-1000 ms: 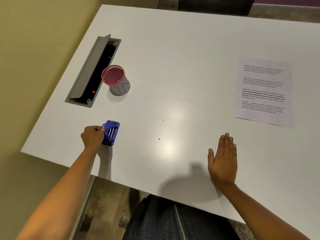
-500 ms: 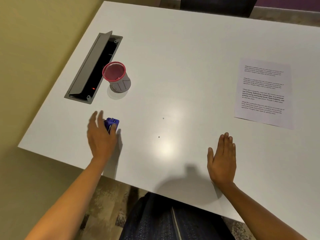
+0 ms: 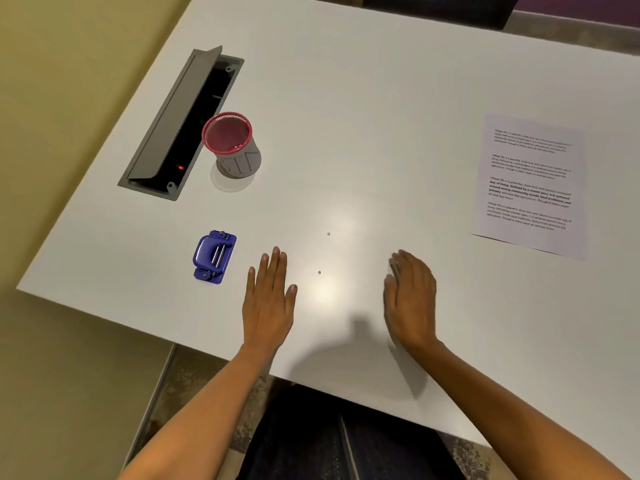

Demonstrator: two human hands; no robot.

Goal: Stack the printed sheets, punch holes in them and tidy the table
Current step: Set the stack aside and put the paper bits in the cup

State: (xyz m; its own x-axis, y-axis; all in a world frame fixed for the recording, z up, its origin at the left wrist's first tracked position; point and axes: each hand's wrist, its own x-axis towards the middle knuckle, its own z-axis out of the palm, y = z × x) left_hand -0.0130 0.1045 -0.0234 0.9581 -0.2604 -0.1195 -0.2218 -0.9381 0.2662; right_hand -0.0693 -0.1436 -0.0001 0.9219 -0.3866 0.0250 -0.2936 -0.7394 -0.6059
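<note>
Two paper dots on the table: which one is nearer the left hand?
The nearer dot, level with the left hand fingertips. The other dot lies farther up the table, beyond both hands.

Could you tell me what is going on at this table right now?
A person sits at a white table with both hands flat and empty: the left hand beside a blue hole punch, not touching it, the right hand further right. Printed sheets lie at the far right. Two paper dots sit between the hands. A red-rimmed cup stands by an open cable hatch.
</note>
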